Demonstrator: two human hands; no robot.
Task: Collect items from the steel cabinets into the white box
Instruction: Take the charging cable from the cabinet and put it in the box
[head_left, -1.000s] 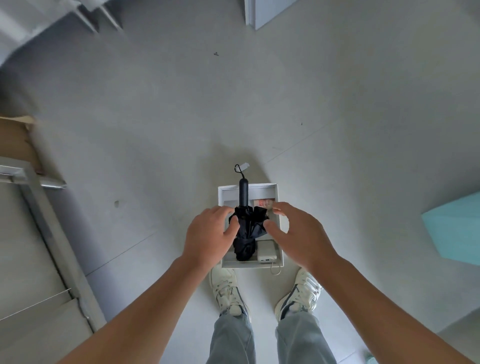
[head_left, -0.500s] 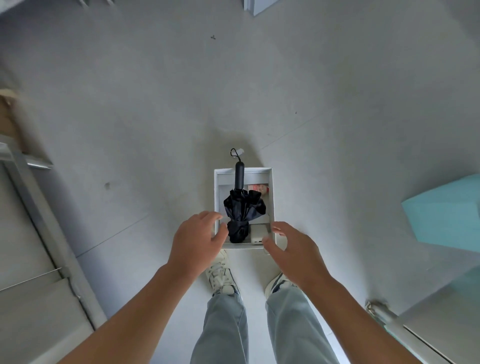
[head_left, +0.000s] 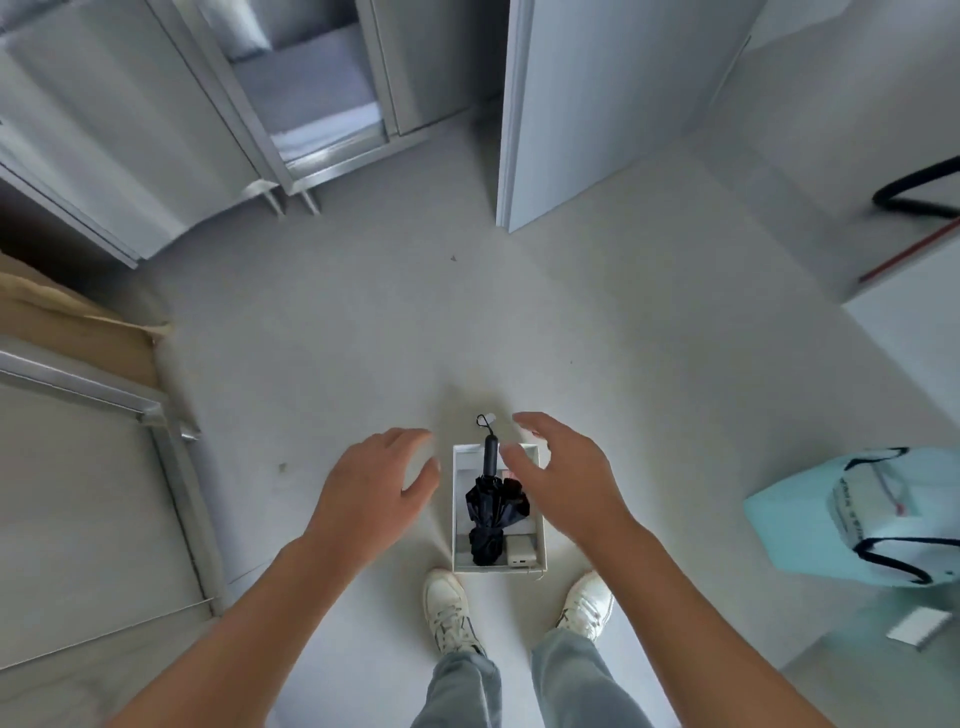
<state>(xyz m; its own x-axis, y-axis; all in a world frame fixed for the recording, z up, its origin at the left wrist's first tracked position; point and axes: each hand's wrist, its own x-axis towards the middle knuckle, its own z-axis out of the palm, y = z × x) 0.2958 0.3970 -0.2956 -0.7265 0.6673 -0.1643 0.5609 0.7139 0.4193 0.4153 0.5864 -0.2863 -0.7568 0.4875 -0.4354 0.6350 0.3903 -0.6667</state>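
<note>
The white box (head_left: 459, 530) stands on the grey floor just ahead of my shoes. A folded black umbrella (head_left: 491, 512) lies in it, its handle sticking out over the far rim. Beside the umbrella's tip sits a small white power bank (head_left: 521, 555). My left hand (head_left: 373, 493) hovers left of the box with relaxed fingers, holding nothing. My right hand (head_left: 563, 478) hovers above the box's far right corner, fingers spread and empty. A steel cabinet (head_left: 317, 93) stands at the far left with one door open.
A second steel cabinet (head_left: 88, 467) and a cardboard sheet (head_left: 62, 322) are on the left. A white panel (head_left: 587, 104) stands ahead. A light blue bag (head_left: 862, 519) lies on a surface at the right. Black and red tubing (head_left: 914, 208) shows at far right.
Both hands have come up off the box and spread apart. The view has tilted up, so the far steel cabinet and the white panel have come into sight.
</note>
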